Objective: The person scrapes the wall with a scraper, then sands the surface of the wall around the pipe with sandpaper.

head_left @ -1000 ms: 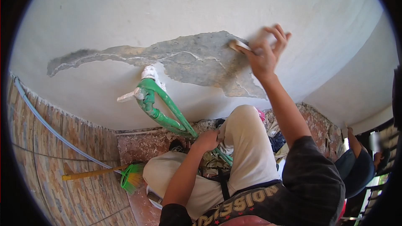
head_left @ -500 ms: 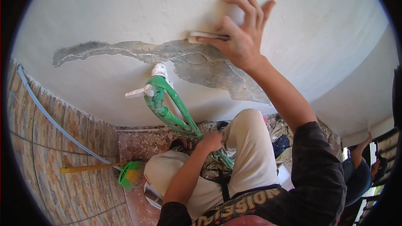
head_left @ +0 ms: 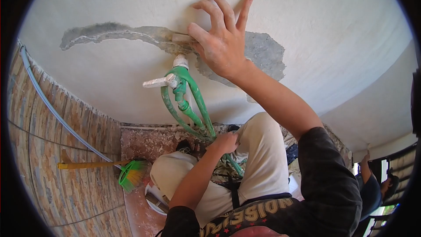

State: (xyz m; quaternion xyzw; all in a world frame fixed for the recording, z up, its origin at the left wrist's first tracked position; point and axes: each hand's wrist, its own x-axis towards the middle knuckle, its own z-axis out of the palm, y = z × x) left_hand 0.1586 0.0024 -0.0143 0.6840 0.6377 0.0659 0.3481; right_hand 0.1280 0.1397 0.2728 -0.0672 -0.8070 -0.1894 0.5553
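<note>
My right hand (head_left: 223, 50) is raised against the white wall (head_left: 307, 26), its thumb and lower fingers pinching a small pale flat piece (head_left: 182, 38). The other fingers spread upward near the plaster. That piece lies over the grey bare patch (head_left: 265, 55), where the paint is gone and a ragged crack line runs left. Part of the patch is hidden behind the hand. Just below, a white-smeared tap (head_left: 164, 81) carries a looped green hose (head_left: 199, 101). Beside my bent knee, my left hand (head_left: 224, 142) is closed; what its fingers hold is hidden.
Stone-look tiles (head_left: 61, 149) cover the left wall, with a pale blue pipe (head_left: 57, 127) along it. A green broom (head_left: 131, 173) leans there near a white bucket (head_left: 155, 199). Paint flakes litter the red floor (head_left: 136, 142). Another person (head_left: 372, 188) reaches to the wall far right.
My right hand has slid left along the wall with the pale piece, to above the tap. The view has shifted slightly. My left hand stays by the knee.
</note>
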